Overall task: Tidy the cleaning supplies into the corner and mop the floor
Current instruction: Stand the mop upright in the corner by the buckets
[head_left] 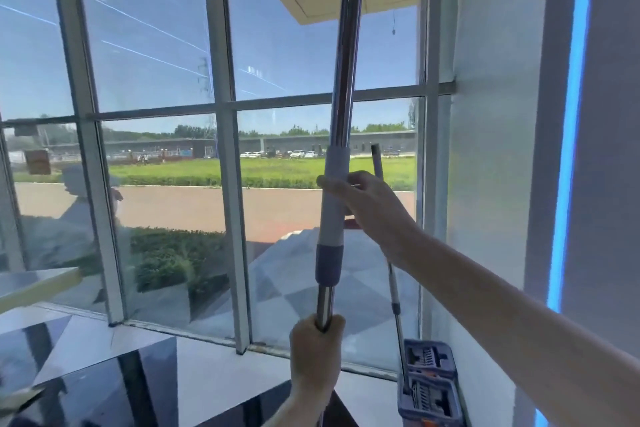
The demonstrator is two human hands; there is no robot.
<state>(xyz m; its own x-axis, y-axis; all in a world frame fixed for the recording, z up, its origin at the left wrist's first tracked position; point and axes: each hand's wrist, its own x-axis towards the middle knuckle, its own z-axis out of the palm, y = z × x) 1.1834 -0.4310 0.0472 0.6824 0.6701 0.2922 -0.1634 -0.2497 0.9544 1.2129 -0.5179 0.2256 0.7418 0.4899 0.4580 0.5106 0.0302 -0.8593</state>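
Head view is facing a big grid window point(221, 114) with grey mullions; lawn, paved road and parked cars are showing outside. White wall point(491, 149) is running down the right side, with a vertical blue light strip point(571, 132) glowing on it. Glossy dark-and-light tiled floor point(145, 381) is reflecting the window at bottom left.

Mop handle point(341, 87) is standing nearly upright through centre frame, chrome tube running out past the top edge, with a pale grey sleeve and a purple-grey collar on it lower down. Mop head is lying out of frame, so I cannot tell where it is sitting.

Right hand point(367, 204) is reaching in from the right, fingers curling round the pale sleeve just above the collar. Left hand point(317, 354) is coming up from the bottom edge, fist wrapping the bare chrome section just below the collar. So both hands are gripping the same pole, right above left, collar sitting between them.

Second mop point(394, 284), thinner, is leaning in the corner behind the right forearm. Its lower end is dropping into a blue-grey mop bucket point(429, 385) sitting on the floor against the wall, beside the window base.
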